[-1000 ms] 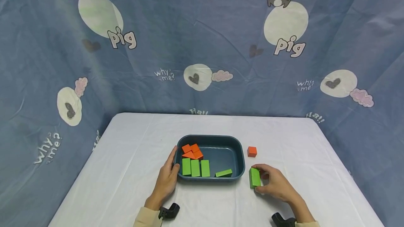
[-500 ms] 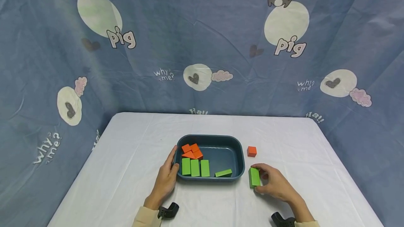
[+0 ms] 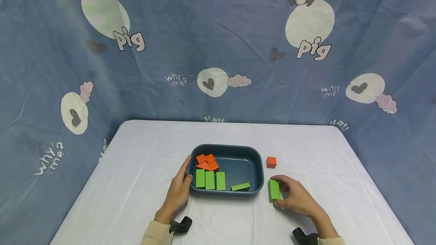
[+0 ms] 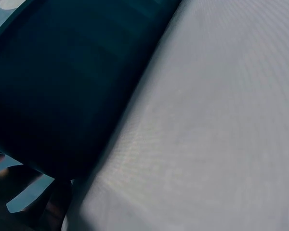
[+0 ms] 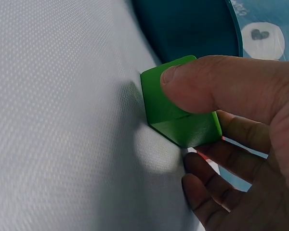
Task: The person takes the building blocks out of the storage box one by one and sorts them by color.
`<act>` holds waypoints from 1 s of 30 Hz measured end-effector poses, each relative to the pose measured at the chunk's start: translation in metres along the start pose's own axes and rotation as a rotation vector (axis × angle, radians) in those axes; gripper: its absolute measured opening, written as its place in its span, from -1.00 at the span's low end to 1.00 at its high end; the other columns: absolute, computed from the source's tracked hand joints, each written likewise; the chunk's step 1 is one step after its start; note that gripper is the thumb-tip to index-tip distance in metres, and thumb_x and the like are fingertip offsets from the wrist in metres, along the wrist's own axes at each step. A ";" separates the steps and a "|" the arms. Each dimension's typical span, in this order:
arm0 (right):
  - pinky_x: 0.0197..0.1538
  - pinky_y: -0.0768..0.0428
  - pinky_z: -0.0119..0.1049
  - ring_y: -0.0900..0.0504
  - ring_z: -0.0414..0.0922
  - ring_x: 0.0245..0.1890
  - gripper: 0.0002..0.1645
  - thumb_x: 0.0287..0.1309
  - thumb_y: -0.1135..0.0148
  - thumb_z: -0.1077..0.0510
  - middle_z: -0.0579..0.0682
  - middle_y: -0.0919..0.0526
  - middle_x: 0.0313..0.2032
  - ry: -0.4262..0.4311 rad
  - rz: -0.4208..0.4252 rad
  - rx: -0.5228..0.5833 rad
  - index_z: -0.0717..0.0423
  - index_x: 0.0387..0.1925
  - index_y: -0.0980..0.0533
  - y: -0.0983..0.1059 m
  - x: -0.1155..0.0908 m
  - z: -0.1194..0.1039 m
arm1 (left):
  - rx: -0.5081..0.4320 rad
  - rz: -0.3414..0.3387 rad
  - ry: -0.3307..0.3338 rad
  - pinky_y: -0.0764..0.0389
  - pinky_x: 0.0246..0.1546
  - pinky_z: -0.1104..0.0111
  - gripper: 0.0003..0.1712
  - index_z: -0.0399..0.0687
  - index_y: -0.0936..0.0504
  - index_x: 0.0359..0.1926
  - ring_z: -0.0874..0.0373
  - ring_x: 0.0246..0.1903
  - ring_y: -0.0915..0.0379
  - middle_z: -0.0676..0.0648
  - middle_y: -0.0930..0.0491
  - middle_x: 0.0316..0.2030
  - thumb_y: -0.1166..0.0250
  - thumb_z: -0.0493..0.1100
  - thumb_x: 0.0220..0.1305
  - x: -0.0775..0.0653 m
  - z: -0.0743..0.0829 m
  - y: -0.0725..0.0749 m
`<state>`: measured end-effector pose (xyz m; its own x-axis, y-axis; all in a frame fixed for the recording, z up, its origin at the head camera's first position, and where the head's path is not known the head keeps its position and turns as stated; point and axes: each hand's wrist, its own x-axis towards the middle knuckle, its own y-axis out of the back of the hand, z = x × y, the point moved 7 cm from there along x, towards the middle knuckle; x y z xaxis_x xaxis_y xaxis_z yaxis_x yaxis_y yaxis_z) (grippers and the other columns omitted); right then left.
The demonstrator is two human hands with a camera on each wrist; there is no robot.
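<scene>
My right hand (image 3: 297,199) pinches a green block (image 3: 274,191) between thumb and fingers, just right of a dark blue tray (image 3: 238,165). In the right wrist view the thumb lies across one face of the green block (image 5: 156,98), which stands right at the white cloth. My left hand (image 3: 178,191) rests against the tray's left end, its fingers extended along the wall. Inside the tray, several orange blocks (image 3: 208,163) cluster at the back left. Three green blocks (image 3: 209,180) stand in a row before them, and another green block (image 3: 240,187) lies flat at the front right.
An orange cube (image 3: 271,162) sits on the table (image 3: 143,177) to the right of the tray, behind my right hand. White cloth covers the table. A blue patterned curtain (image 3: 170,29) hangs behind its far edge.
</scene>
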<state>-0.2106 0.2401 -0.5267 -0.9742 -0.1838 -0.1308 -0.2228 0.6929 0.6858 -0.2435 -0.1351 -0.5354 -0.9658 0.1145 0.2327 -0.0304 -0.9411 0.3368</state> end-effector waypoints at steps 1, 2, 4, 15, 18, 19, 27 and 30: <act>0.00 -0.59 -0.11 -0.53 -0.11 -0.09 -0.13 -0.27 -0.66 0.26 -0.08 -0.61 -0.03 0.001 -0.002 0.001 0.06 0.21 -0.55 0.000 0.000 0.000 | -0.003 -0.002 0.007 0.04 0.28 0.74 -0.25 -0.17 -0.09 0.60 -0.15 0.48 -0.04 -0.27 -0.15 0.51 0.03 -0.50 0.45 0.000 0.000 0.000; 0.01 -0.59 -0.11 -0.53 -0.11 -0.09 -0.12 -0.28 -0.66 0.26 -0.08 -0.61 -0.03 0.001 -0.003 0.004 0.06 0.22 -0.55 0.000 0.000 -0.001 | -0.007 -0.003 0.012 0.04 0.27 0.75 -0.26 -0.19 -0.08 0.60 -0.16 0.48 -0.04 -0.28 -0.15 0.51 0.04 -0.51 0.45 0.001 -0.001 0.000; 0.02 -0.59 -0.09 -0.53 -0.10 -0.08 -0.11 -0.28 -0.66 0.27 -0.08 -0.61 -0.04 -0.002 -0.005 0.012 0.06 0.22 -0.54 0.000 0.000 -0.001 | -0.013 0.003 0.019 0.04 0.26 0.75 -0.26 -0.21 -0.09 0.59 -0.17 0.48 -0.04 -0.29 -0.15 0.51 0.05 -0.51 0.45 0.001 -0.001 0.000; 0.05 -0.58 -0.08 -0.52 -0.11 -0.10 -0.11 -0.30 -0.66 0.27 -0.09 -0.60 -0.06 -0.012 0.012 0.008 0.03 0.21 -0.55 -0.002 -0.003 0.001 | 0.010 0.006 0.050 0.05 0.34 0.66 -0.23 -0.03 -0.06 0.62 0.00 0.50 0.00 -0.10 -0.13 0.54 0.06 -0.43 0.46 -0.008 -0.005 0.001; 0.03 -0.58 -0.09 -0.52 -0.11 -0.11 -0.12 -0.30 -0.66 0.26 -0.10 -0.60 -0.07 -0.001 0.013 -0.001 0.03 0.21 -0.55 -0.001 -0.004 0.000 | 0.007 0.015 0.020 0.06 0.34 0.69 -0.23 -0.09 -0.06 0.62 0.00 0.50 0.00 -0.12 -0.12 0.54 0.07 -0.45 0.44 -0.009 -0.003 0.000; 0.03 -0.58 -0.09 -0.52 -0.11 -0.10 -0.12 -0.30 -0.66 0.26 -0.09 -0.60 -0.07 0.003 0.013 -0.003 0.03 0.21 -0.55 -0.001 -0.004 -0.001 | 0.008 0.020 0.006 0.06 0.33 0.69 -0.23 -0.11 -0.06 0.61 -0.03 0.50 -0.01 -0.14 -0.12 0.54 0.07 -0.46 0.44 -0.009 -0.001 0.000; 0.04 -0.57 -0.11 -0.52 -0.12 -0.10 -0.06 -0.31 -0.69 0.17 -0.12 -0.61 -0.04 -0.039 0.013 0.015 0.00 0.25 -0.54 -0.001 -0.003 0.001 | 0.031 0.039 -0.026 0.06 0.31 0.71 -0.24 -0.10 -0.09 0.61 -0.11 0.49 -0.04 -0.20 -0.16 0.52 0.05 -0.47 0.43 -0.011 0.003 0.001; 0.03 -0.58 -0.16 -0.53 -0.12 -0.10 -0.05 -0.26 -0.68 0.09 -0.12 -0.62 0.03 -0.015 0.022 0.035 0.03 0.28 -0.51 0.000 -0.004 0.000 | 0.030 0.036 -0.029 0.05 0.31 0.70 -0.24 -0.12 -0.10 0.60 -0.11 0.49 -0.04 -0.20 -0.16 0.52 0.05 -0.47 0.43 -0.011 0.004 0.001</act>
<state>-0.2069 0.2405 -0.5262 -0.9792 -0.1583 -0.1271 -0.2026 0.7208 0.6629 -0.2324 -0.1361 -0.5342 -0.9583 0.0901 0.2713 0.0126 -0.9348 0.3550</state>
